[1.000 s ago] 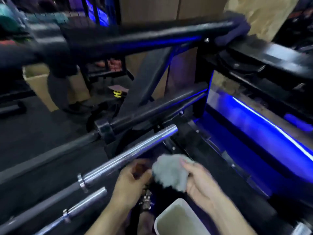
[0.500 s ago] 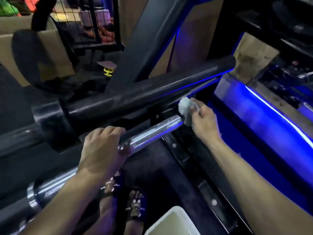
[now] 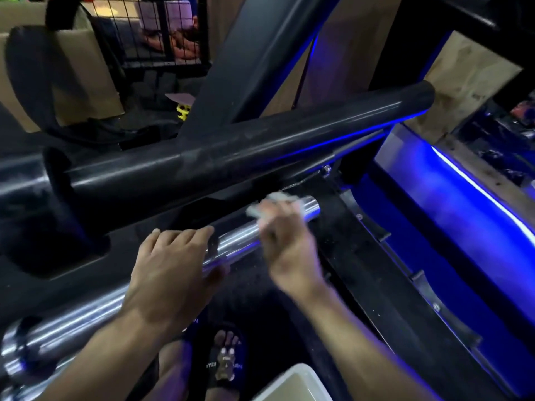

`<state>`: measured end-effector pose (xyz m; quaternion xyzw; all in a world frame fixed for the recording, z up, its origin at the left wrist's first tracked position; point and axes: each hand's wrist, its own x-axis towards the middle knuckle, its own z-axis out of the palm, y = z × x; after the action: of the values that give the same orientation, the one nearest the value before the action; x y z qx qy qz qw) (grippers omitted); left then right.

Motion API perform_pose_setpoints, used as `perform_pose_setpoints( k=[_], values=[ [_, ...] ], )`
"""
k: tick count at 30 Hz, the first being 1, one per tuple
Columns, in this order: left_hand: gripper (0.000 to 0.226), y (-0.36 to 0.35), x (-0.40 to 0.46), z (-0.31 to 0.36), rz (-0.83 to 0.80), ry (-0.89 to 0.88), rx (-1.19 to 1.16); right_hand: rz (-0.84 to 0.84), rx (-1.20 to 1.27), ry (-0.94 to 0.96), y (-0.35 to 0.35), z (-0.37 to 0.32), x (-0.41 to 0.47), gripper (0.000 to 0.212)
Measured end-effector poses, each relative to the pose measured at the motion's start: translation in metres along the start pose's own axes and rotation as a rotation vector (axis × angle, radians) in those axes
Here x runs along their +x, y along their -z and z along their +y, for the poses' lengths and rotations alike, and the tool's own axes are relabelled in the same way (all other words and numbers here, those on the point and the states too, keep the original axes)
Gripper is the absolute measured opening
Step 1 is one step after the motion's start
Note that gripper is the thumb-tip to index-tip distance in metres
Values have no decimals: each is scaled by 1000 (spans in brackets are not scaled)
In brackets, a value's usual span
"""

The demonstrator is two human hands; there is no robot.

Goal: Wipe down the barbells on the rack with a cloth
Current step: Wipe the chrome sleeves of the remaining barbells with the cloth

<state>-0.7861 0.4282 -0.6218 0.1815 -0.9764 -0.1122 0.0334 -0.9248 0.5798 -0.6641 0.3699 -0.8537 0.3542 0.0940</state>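
Chrome barbell (image 3: 231,247) lies low on the rack, under a thick black barbell sleeve (image 3: 231,151) crossing above. Left hand (image 3: 170,270) grips the chrome sleeve; blurred right hand (image 3: 286,250) presses a pale cloth (image 3: 266,205) near its end. White tub (image 3: 292,383) sits below, beside sandalled feet (image 3: 223,360).
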Motion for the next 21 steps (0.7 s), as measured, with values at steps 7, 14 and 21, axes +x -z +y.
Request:
perform_pose_setpoints(
  k=[7, 14, 21],
  values=[
    [65, -2, 0, -5, 6, 2, 12, 54, -34, -148, 22, 43, 22, 35],
    [66, -5, 4, -4, 13, -35, -13, -150, -104, 113, 12, 21, 23, 31],
    [69, -10, 10, -17, -25, -55, -18, -107, -394, -58, -7, -1, 23, 40]
  ],
)
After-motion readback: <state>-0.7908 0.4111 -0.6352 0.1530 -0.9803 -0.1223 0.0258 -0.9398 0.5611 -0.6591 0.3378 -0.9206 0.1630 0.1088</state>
